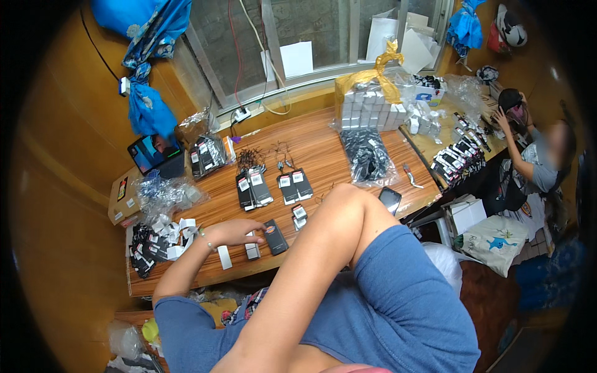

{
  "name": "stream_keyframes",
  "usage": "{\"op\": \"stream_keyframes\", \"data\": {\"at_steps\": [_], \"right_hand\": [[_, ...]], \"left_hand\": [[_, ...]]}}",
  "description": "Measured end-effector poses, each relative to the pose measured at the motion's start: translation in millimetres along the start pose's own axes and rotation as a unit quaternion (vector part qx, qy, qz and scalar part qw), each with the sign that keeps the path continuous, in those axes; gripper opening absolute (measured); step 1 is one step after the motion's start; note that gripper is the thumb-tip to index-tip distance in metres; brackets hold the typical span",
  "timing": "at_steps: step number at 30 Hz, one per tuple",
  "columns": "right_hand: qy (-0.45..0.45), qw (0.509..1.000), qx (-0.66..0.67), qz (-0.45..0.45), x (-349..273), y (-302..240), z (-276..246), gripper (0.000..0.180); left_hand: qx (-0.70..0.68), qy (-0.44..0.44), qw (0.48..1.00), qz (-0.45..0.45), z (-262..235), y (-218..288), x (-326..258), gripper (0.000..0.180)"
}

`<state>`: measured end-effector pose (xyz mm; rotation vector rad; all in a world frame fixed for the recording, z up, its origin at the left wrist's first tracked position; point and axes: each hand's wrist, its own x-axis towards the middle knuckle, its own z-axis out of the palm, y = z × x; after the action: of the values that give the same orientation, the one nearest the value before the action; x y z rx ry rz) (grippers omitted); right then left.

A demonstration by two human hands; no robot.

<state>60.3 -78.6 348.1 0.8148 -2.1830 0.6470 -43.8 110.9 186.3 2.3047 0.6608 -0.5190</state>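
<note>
My left hand [233, 232], a bracelet at its wrist, reaches over the table's near edge with fingers loosely stretched. Its fingertips are by the upper left corner of a flat black card or box [275, 237] with a small orange mark. Below the fingers lies a small stack of white labels [252, 250]; whether they touch it I cannot tell. A single white strip [224, 257] lies to its left. My right arm [305, 261] is sharply bent across the picture, its elbow over the table; the right hand is out of view.
Black tags with cords [254, 186] lie mid-table, more tags [294, 186] beside them. A phone [390, 200] and pliers [412, 176] lie right. Bagged black items [368, 158] and stacked white boxes [371, 109] stand behind. A tablet [155, 152] leans left. Another person [541, 158] sits far right.
</note>
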Motion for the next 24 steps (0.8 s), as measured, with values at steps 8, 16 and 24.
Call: {"op": "stream_keyframes", "data": {"at_steps": [8,16,24], "right_hand": [[0.024,0.961,0.121,0.247,-132.1,-65.1,-50.2,0.027],[0.109,0.675,-0.138,0.716,-231.4,-126.1,-46.9,0.031],[0.015,0.615,-0.209,0.760,-352.9,-119.5,-4.4,0.026]], "left_hand": [[-0.045,0.032,0.987,0.150,-54.8,70.4,-40.3,0.031],[-0.121,0.063,0.667,0.732,-12.6,264.3,4.9,0.028],[-0.369,-0.135,0.591,0.704,5.8,319.6,18.2,0.017]]}}
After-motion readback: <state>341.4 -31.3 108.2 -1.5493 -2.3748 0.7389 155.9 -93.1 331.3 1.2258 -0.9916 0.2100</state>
